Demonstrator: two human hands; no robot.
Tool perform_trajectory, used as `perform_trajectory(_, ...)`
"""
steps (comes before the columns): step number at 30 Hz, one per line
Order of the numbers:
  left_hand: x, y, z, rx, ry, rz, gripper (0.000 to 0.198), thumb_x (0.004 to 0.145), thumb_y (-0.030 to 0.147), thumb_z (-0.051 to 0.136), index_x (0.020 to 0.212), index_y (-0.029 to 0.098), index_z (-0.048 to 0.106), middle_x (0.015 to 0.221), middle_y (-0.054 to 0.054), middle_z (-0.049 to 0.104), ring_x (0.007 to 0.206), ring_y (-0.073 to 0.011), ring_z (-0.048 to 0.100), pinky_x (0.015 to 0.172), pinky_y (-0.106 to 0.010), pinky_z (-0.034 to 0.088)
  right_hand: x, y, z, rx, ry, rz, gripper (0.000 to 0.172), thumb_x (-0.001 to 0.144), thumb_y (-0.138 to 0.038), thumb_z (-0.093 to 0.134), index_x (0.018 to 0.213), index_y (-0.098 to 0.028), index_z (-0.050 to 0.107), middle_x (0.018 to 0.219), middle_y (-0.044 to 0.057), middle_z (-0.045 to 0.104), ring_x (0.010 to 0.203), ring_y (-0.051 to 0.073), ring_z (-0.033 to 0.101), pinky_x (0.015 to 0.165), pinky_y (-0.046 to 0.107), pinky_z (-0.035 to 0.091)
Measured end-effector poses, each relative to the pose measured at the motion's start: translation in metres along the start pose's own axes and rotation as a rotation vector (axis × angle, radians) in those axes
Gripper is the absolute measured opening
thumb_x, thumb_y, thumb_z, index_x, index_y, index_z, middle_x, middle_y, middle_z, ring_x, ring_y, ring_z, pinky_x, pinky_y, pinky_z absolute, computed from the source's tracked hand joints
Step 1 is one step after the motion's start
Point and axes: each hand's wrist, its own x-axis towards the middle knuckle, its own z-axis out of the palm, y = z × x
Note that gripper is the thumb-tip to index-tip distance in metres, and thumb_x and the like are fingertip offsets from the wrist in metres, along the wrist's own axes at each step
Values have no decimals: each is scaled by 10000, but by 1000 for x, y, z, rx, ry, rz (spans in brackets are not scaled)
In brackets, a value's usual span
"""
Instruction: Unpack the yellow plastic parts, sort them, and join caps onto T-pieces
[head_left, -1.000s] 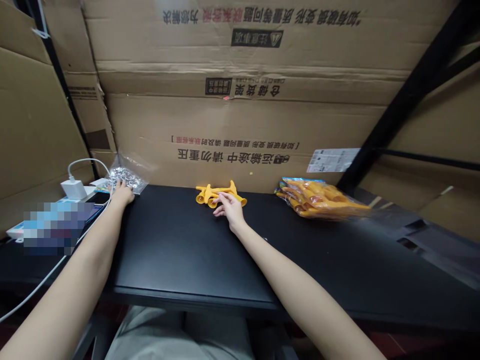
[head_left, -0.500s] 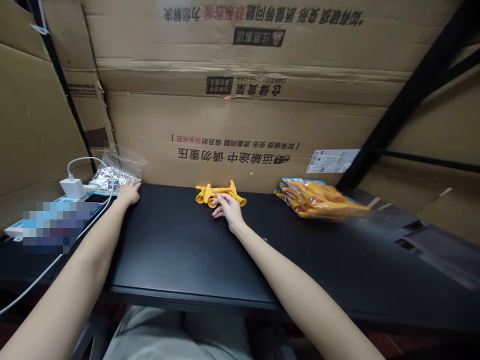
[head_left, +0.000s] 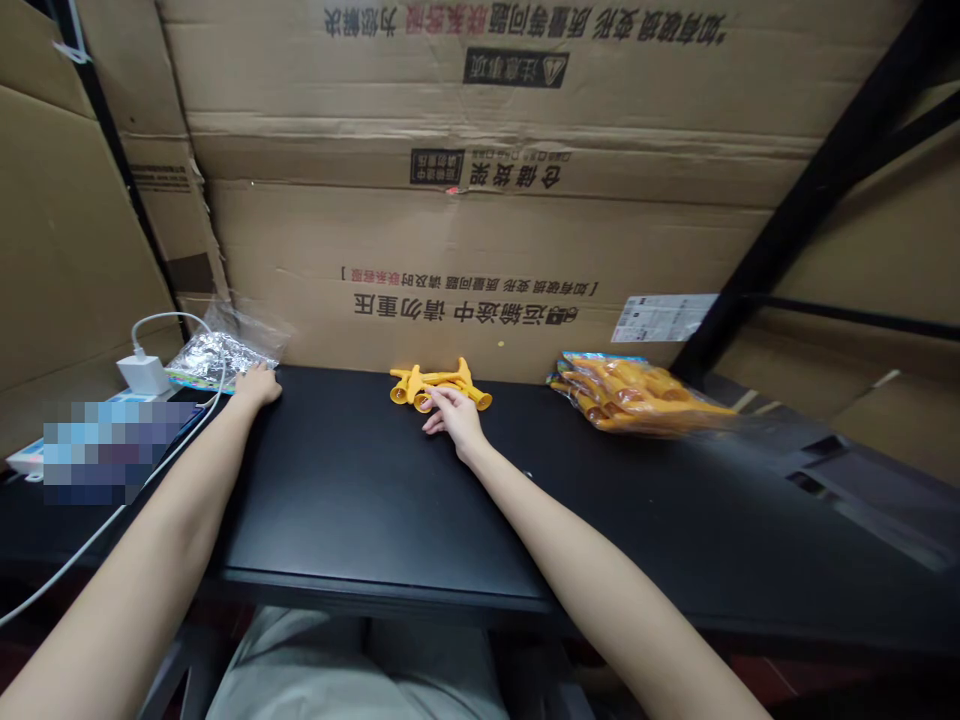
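Note:
Palm down at the back left, my left hand (head_left: 259,385) has its fingers forward at the front edge of a clear plastic bag (head_left: 225,352) with crinkled silver contents. Its fingertips are partly hidden; I see no firm grip on the bag. At the back middle, several yellow plastic pieces (head_left: 466,385) with hollow cone-shaped ends lie in a small cluster against the cardboard. My right hand (head_left: 456,418) is at the front of this cluster, thumb and forefinger pinched at one yellow piece, the other fingers loosely bent. Where they touch it is small and partly covered.
A clear bag of similar yellow pieces (head_left: 630,390) lies at the back right. On the left are a white charger (head_left: 144,374) with a cable, a power strip (head_left: 27,458) and a blurred-out item. Cardboard (head_left: 487,235) walls the back of the black table (head_left: 360,500).
My left hand has drawn back slightly from the silver-filled bag, and more of the bag shows. My right hand stays at the yellow pieces. The view has shifted a little.

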Motion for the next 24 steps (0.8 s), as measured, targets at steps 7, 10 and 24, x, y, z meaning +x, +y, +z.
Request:
perform_trajectory(7,-5,23,-10,-9,149,66,475,886,276,328,1215,74,605,1529,-185,292,1356,-350,346,1069,-529,319,0,-2,0,-8,19,32,51,871,-188,557,876,-154,595,659,-20,642,348,74,562,330,172,475)
perform_trajectory(10,-7,42,-16,-22,184,199,452,876,268,368,1200,73,617,1520,-180,316,1359,-333,351,1081,-482,329,-1,-2,1,-10,24,41,61,878,-159,532,878,-152,593,658,-23,640,341,72,557,327,173,471)
perform_trajectory(24,-53,156,-28,-478,-82,697,331,823,238,512,1112,196,667,1162,-60,690,1062,-187,643,934,-259,464,6,4,-2,-68,3,78,74,841,-127,555,822,-155,621,633,-3,652,452,93,611,367,167,473)
